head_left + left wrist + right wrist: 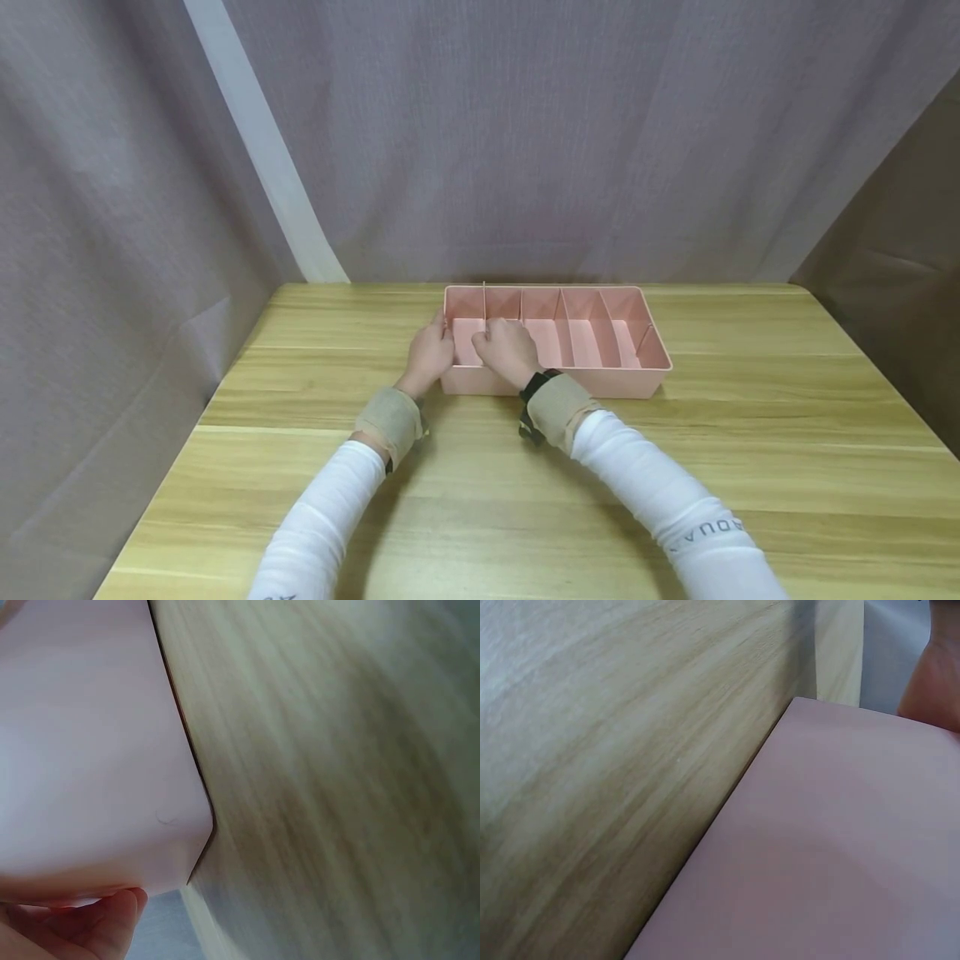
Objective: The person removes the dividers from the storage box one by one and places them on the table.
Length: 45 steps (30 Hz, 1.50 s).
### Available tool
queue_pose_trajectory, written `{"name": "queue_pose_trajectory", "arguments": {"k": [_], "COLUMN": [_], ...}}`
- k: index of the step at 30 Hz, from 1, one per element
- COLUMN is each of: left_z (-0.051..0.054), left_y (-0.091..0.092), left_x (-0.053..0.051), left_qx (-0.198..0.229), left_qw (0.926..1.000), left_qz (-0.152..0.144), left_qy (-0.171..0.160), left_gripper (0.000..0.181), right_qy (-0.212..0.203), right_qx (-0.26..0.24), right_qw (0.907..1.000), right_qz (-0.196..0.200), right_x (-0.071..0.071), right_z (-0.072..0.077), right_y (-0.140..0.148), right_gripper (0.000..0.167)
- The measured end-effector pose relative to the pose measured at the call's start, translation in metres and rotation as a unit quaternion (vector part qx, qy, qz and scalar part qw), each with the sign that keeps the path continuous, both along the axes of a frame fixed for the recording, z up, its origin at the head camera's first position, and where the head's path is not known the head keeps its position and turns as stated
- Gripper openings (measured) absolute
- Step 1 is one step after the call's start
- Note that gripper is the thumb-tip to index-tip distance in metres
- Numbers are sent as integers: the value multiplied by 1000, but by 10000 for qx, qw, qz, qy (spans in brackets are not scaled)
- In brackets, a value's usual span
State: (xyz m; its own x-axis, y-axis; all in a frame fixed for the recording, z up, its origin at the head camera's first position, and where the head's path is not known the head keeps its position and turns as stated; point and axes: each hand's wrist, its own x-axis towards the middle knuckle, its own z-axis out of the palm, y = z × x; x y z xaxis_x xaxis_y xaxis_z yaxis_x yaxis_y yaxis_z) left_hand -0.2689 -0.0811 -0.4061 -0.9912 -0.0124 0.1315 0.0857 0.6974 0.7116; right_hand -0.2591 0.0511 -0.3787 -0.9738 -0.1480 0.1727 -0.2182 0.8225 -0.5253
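A long pink organizer box (pixel 622 383), split crosswise into several compartments, stands near the table's back edge. Its left end is gripped by my left hand (pixel 431 350), with fingers along the outside of the end wall in the left wrist view. My right hand (pixel 507 348) reaches over the front wall with curled fingers and pinches the leftmost divider (pixel 484 302). That divider's back end pokes slightly above the rim. The fingertips on it are mostly hidden from the head view. In the right wrist view, the box's front wall (pixel 817 847) fills the lower right.
The box stands on a light wood-grain table (pixel 465 500). Behind the table hangs a grey-mauve curtain (pixel 525 142) with a white strip (pixel 270 150) on the left. At the right is a darker brown cloth (pixel 900 242).
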Motion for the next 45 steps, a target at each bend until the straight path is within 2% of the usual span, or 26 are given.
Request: {"name": "queue_pose_trajectory", "arguments": {"k": [15, 20, 29, 36, 45], "left_z": [-1, -1, 1, 1, 1], "left_y": [0, 0, 1, 1, 3], "left_x": [-1, 0, 1, 1, 0], "left_qx": [97, 109, -71, -69, -23], "left_qw": [9999, 9999, 10000, 9999, 10000], "left_qz": [40, 8, 17, -6, 17], "left_qy": [-71, -118, 62, 97, -66], "left_gripper": [48, 47, 41, 41, 42], "right_qy": [-98, -7, 290, 267, 360], "right_qx": [-573, -580, -458, -482, -485], "right_qw": [9983, 9983, 9985, 9985, 9982], "right_qz": [-34, -27, -29, -20, 37], "right_x": [0, 0, -2, -3, -4], "right_z": [2, 2, 5, 8, 13], "right_y": [0, 1, 1, 2, 4], "right_gripper": [26, 27, 29, 30, 33]}}
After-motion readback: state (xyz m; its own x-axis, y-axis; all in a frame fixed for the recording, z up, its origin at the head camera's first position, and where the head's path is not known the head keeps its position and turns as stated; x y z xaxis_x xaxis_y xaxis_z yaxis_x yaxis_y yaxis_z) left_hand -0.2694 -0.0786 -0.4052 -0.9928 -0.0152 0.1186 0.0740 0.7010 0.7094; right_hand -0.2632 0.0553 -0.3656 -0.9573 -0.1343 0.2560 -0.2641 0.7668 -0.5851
